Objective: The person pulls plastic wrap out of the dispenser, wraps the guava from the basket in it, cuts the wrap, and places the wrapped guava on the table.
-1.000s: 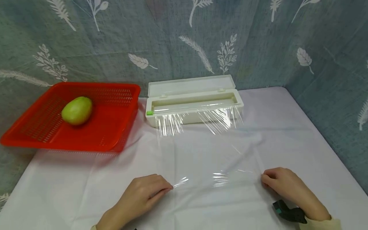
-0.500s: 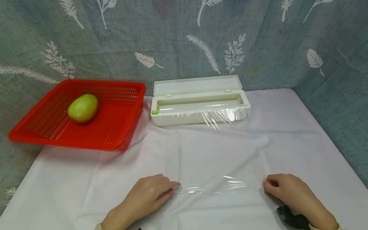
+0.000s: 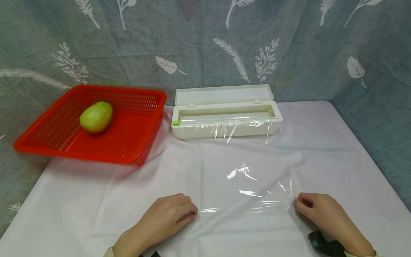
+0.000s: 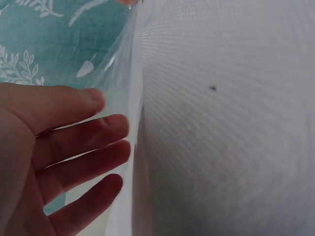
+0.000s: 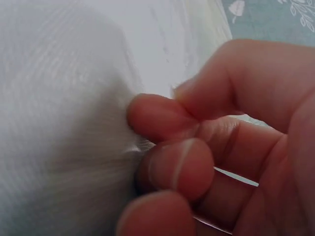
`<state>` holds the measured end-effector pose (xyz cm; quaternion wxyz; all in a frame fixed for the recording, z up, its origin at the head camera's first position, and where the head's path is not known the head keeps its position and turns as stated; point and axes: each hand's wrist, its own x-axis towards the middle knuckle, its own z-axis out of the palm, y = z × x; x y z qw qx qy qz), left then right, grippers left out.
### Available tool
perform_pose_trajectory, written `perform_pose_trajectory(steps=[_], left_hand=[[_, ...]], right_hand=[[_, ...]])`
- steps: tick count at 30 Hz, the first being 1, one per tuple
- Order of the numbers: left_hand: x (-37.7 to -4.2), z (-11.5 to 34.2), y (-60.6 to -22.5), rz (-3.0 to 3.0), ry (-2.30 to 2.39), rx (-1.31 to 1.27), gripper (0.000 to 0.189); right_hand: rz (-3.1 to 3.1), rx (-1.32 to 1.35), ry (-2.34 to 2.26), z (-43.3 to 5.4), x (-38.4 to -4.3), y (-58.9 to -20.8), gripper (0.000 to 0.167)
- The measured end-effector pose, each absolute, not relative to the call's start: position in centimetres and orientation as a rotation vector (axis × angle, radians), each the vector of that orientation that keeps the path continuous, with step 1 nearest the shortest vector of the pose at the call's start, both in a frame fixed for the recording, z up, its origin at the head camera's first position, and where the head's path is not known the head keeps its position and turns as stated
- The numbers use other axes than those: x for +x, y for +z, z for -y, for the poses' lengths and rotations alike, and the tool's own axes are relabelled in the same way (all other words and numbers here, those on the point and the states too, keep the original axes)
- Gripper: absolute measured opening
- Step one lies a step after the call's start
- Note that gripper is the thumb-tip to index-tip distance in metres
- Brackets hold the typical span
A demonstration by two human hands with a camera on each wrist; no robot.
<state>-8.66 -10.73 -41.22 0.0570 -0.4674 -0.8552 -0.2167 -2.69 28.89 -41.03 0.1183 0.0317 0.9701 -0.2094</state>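
Note:
A sheet of clear cling film (image 3: 253, 193) stretches from the white dispenser box (image 3: 228, 132) toward both hands, close over the white cloth. My left hand (image 3: 165, 217) pinches the near left corner of the film between thumb and forefinger. In the left wrist view, its other fingers (image 4: 83, 164) are spread loosely beside the sheet. My right hand (image 3: 321, 210) pinches the near right corner, where creases fan out from the fingertips. The right wrist view shows the thumb and bent fingers (image 5: 182, 164) right at the film. The dispenser's lid (image 3: 224, 95) stands raised at the back.
A red plastic basket (image 3: 135, 135) at the back left holds a green-yellow fruit (image 3: 96, 117). A green slider (image 3: 176, 123) sits on the dispenser's left front edge. Patterned grey-green fabric (image 3: 192, 46) hangs behind the table. A black wrist device (image 3: 325, 244) is on the right arm.
The left forefinger, straightened half a second ago, has bent back to the thumb. The film lies lower before the dispenser, with new glints in the middle. The view has shifted slightly left.

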Motion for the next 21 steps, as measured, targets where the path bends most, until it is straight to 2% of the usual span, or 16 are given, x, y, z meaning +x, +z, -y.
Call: perform_pose_trajectory(steps=[7,16,21], left_hand=[[-8.8,10.6,-40.8,2.475,-0.765,-1.368,0.005],[-8.9,10.1,-39.5,2.258,-1.101,-1.336,0.009],[-8.9,10.2,-38.6,2.158,-1.241,-1.33,0.009]], right_hand=[[-2.903,0.056,-0.663,-29.2,-2.4,-40.8,0.029],[-3.237,-0.359,-1.212,-29.8,-1.2,-39.2,0.045],[-3.222,-0.35,-1.376,-29.9,-1.0,-39.3,0.043]])
